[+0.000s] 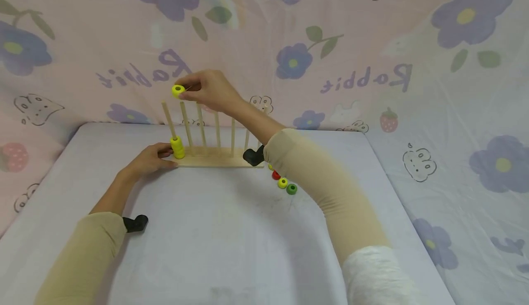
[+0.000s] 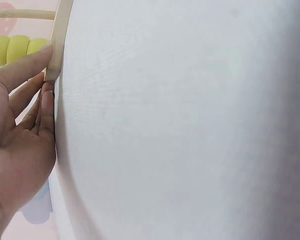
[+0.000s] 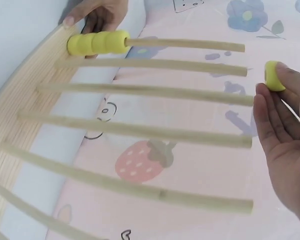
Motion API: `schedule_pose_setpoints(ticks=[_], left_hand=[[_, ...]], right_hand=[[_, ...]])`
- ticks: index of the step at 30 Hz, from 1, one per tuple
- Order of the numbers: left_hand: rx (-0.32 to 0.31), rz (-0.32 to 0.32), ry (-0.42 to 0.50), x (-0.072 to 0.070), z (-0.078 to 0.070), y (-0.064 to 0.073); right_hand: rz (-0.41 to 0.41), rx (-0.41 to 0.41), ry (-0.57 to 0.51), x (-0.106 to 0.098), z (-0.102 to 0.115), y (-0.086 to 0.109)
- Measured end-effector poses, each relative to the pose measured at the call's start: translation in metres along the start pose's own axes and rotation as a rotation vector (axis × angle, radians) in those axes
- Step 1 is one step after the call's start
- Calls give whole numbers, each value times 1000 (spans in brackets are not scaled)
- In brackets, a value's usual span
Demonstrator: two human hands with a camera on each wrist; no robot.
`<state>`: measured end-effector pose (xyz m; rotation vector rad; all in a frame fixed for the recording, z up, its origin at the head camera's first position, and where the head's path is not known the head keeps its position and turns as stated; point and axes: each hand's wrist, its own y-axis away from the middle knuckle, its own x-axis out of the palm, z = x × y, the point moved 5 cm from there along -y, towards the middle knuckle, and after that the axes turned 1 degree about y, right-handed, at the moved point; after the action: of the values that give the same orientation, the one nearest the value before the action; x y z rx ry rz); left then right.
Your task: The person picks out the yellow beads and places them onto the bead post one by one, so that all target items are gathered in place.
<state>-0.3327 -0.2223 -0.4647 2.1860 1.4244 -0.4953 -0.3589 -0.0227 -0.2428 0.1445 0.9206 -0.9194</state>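
My right hand (image 1: 215, 90) pinches a yellow bead (image 1: 178, 91) between thumb and fingers, above the tops of the leftmost pegs. In the right wrist view that bead (image 3: 274, 76) is just beyond the peg tips, off every peg. A wooden peg rack (image 1: 219, 160) stands on the table with a row of upright pegs. Stacked yellow beads (image 1: 177, 148) sit at the foot of its leftmost peg (image 1: 168, 119). My left hand (image 1: 149, 160) holds the rack's left end, thumb along the front edge (image 2: 54, 62) and fingers behind the stack.
Loose beads lie on the white table (image 1: 198, 240) beside the rack's right end: a red bead (image 1: 276, 175), a yellow one (image 1: 283, 183) and a green one (image 1: 291, 189), with another yellow partly hidden by my right sleeve (image 1: 318, 172). Patterned cloth (image 1: 248, 29) hangs behind.
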Motion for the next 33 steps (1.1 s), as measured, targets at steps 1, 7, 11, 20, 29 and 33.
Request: schedule_pose_setpoints(ticks=[1, 7, 11, 20, 29, 33], left_hand=[[-3, -1, -3, 0, 0, 0], [-14, 9, -4, 0, 2, -1], [-12, 10, -2, 1, 3, -3], [-12, 8, -13, 0, 3, -6], [-25, 5, -18, 0, 3, -3], [-30, 7, -20, 0, 4, -3]], right_hand=[[5, 8, 3, 2, 1, -2], [54, 12, 12, 14, 7, -9], [59, 16, 11, 17, 5, -11], [83, 25, -24, 23, -1, -18], [117, 31, 11, 30, -1, -23], [140, 32, 44, 33, 0, -26]])
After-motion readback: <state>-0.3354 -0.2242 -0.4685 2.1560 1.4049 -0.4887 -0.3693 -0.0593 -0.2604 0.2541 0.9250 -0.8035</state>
